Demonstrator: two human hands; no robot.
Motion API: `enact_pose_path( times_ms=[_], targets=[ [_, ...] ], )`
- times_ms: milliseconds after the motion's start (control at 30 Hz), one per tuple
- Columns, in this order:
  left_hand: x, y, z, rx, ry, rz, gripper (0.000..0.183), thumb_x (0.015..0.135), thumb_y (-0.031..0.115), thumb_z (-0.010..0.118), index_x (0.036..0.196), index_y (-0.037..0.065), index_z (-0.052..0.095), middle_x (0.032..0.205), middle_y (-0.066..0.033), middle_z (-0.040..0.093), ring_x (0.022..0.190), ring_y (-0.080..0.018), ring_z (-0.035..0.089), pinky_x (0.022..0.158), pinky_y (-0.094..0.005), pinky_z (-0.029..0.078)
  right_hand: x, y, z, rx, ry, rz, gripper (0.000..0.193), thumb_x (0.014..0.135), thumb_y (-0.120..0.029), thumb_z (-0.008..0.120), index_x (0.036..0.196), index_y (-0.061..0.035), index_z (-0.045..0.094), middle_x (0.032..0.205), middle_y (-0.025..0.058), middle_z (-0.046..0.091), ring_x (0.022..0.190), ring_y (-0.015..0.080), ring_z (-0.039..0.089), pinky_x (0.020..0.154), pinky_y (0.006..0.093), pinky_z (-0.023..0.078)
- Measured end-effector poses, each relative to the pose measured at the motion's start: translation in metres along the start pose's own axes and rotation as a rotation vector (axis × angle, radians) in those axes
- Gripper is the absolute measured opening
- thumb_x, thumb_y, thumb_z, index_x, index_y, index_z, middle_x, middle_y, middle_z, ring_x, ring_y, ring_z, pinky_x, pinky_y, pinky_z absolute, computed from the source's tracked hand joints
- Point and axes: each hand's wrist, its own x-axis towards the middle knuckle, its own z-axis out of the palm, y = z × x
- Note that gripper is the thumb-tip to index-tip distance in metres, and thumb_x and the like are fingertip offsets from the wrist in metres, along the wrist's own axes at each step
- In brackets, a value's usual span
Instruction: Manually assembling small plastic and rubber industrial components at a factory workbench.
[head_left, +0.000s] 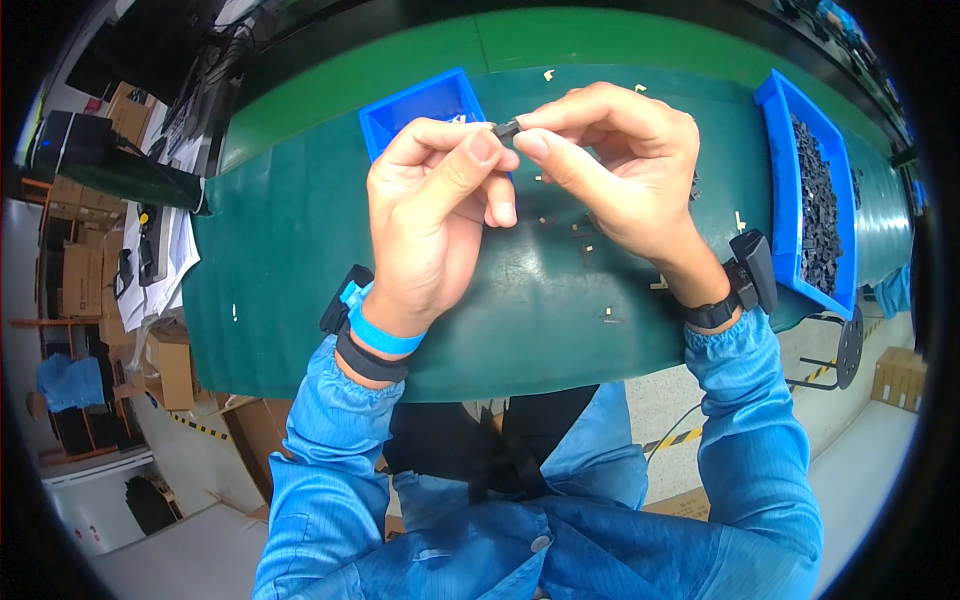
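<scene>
Between my two hands, raised over the green mat, is a small black block-like part (507, 130). My left hand (432, 205) pinches its left end between thumb and forefinger, with the other fingers curled. My right hand (620, 165) grips its right end the same way. Fingertips cover both ends, so its full shape is hidden. Just behind my left hand stands a blue bin (380, 120), partly hidden by that hand, with a few small pale pieces inside. Several tiny dark and cream pieces (588, 249) lie on the mat beneath and beside my right hand.
At the right, a long blue bin (787, 200) holds a heap of small black parts (818, 210). The green mat (280, 300) covers the table. A black device on an arm (120, 165) juts over its left edge, near papers (178, 255). A stool (848, 350) stands at the right.
</scene>
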Motion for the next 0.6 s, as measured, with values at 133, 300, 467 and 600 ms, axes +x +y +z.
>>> enact_pose_path(
  times_ms=[133,300,467,600],
  targets=[
    [-0.0003,0.0003,-0.0004,-0.005,0.01,-0.009,0.012,0.101,0.009,0.072,0.106,-0.001,0.069,0.096,-0.0166,0.075,0.067,-0.02,0.068,0.06,-0.0299,0.053,-0.0003,0.0012,-0.0003,-0.009,0.001,-0.008,0.011,0.092,-0.001,0.079,0.103,0.0026,0.08,0.089,0.0066,0.078,0.075,0.0072,0.071,0.067,0.0217,0.057],
    [0.0002,-0.0005,-0.0008,-0.012,0.007,-0.009,0.012,0.102,0.009,0.071,0.107,-0.001,0.07,0.096,-0.0166,0.075,0.067,-0.02,0.067,0.06,-0.0298,0.053,-0.0006,0.0004,0.0002,-0.016,0.002,0.006,0.011,0.092,-0.001,0.079,0.103,0.0023,0.08,0.089,0.0063,0.077,0.075,0.0069,0.071,0.067,0.0214,0.057],
    [0.0,0.0004,-0.0017,0.0,0.013,-0.007,0.013,0.101,0.009,0.072,0.109,-0.001,0.07,0.096,-0.0163,0.075,0.067,-0.0201,0.068,0.06,-0.0296,0.053,0.0003,-0.0015,0.0001,-0.02,-0.006,0.016,0.012,0.092,-0.001,0.078,0.103,0.0023,0.08,0.089,0.006,0.078,0.076,0.0068,0.07,0.068,0.0214,0.056],
    [-0.0013,0.0004,-0.0001,-0.002,0.033,-0.009,0.014,0.101,0.01,0.072,0.109,-0.001,0.07,0.096,-0.0162,0.075,0.068,-0.0201,0.068,0.06,-0.0295,0.053,-0.0005,-0.0042,0.0009,-0.004,-0.006,0.036,0.012,0.092,-0.001,0.078,0.104,0.0026,0.079,0.089,0.006,0.078,0.076,0.0068,0.07,0.069,0.0215,0.056]
  ],
)
